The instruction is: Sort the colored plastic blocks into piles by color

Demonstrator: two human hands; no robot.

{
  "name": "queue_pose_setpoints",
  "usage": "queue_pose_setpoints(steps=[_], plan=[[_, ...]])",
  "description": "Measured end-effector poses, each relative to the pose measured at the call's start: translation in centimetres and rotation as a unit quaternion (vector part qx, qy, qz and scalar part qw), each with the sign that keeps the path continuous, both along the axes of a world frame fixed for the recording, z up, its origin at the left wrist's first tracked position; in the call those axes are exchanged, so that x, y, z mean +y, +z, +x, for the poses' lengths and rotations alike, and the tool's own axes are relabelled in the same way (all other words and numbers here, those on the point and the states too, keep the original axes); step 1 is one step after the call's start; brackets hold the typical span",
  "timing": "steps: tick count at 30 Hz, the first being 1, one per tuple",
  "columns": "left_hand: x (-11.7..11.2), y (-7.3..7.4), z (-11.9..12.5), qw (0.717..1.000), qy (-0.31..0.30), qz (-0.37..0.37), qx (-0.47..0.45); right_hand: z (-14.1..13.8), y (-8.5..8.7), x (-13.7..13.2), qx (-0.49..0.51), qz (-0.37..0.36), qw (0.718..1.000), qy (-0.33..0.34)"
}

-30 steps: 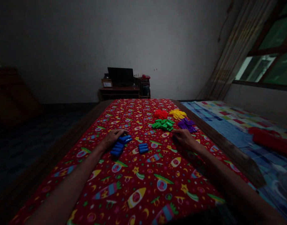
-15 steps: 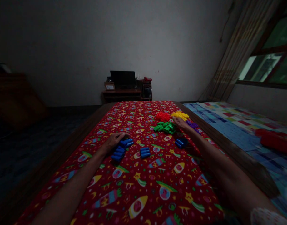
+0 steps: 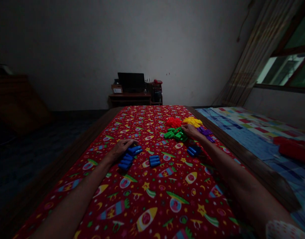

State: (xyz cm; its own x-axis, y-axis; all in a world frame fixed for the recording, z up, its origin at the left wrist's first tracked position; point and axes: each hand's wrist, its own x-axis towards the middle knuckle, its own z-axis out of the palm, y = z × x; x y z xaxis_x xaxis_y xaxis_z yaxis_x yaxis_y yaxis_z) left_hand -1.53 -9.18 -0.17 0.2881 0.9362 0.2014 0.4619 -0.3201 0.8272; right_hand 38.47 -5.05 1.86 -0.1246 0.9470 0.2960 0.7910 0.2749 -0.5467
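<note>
Crowding the far right corner of the bench (image 3: 152, 199), which wears a red cloth printed with rockets and stars, are four small heaps of plastic pieces: a red heap (image 3: 174, 121) and a yellow heap (image 3: 192, 121) farthest off, and a green heap (image 3: 174, 134) and a purple heap (image 3: 206, 132) just in front of them. The right hand (image 3: 190, 130) lies palm down between the green heap and the purple heap, its fingertips at the green pieces. The dim light hides whether its grip has closed on any. A small blue cluster (image 3: 193, 151) sits just beside the right forearm, nearer the right edge. A blue pair (image 3: 154, 161) lies alone toward the middle.

The row of blue pieces (image 3: 129, 156) lies left of the middle. It is made of short glossy cylinders packed side by side in a slanting line. The left hand (image 3: 121, 148) rests over the far end of the row with its fingers loosely curled. I cannot tell whether that grip clasps the pieces or only touches them.

Beyond the right edge is a bed (image 3: 242, 129) with a checked cover. A dark monitor (image 3: 131, 82) stands on a low desk at the back wall.
</note>
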Motion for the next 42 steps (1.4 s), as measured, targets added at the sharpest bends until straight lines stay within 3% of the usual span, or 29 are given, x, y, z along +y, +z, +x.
queue_pose_setpoints(steps=[11, 15, 20, 22, 25, 30, 33, 35, 37, 42], plan=[[-0.8, 0.5, 0.2, 1.000, -0.003, 0.009, 0.007, -0.3, -0.2, -0.2, 0.023, -0.031, 0.999, 0.017], [-0.8, 0.7, 0.3, 1.000, -0.001, 0.008, 0.007, -0.4, 0.3, -0.6, 0.011, -0.003, 1.000, -0.011], [-0.3, 0.3, 0.0, 1.000, -0.011, 0.003, 0.020, -2.0, 2.1, -1.5, -0.004, 0.086, 0.996, -0.040], [-0.1, 0.1, -0.1, 1.000, -0.014, 0.007, 0.019, -3.9, 2.8, -2.4, 0.000, 0.105, 0.994, 0.004], [0.1, -0.2, -0.1, 1.000, -0.014, 0.017, 0.004, -8.6, 3.0, -4.4, -0.007, 0.080, 0.983, 0.167], [0.5, -0.6, 0.0, 0.994, 0.078, 0.048, -0.056, -18.3, 0.9, -6.8, -0.096, 0.072, 0.918, 0.378], [0.9, -1.0, -0.2, 0.985, 0.127, 0.056, -0.105, -21.1, -0.9, -6.7, -0.163, 0.067, 0.909, 0.378], [1.2, -1.3, -0.4, 0.987, 0.123, 0.048, -0.096, -20.6, -1.8, -6.6, -0.172, 0.091, 0.921, 0.338], [1.3, -1.4, -0.5, 0.991, 0.109, 0.041, -0.065, -18.4, -2.1, -6.7, -0.155, 0.131, 0.933, 0.297], [1.5, -1.4, -0.6, 0.993, 0.094, 0.068, -0.033, -9.0, 0.0, -8.9, -0.123, 0.180, 0.955, 0.202]])
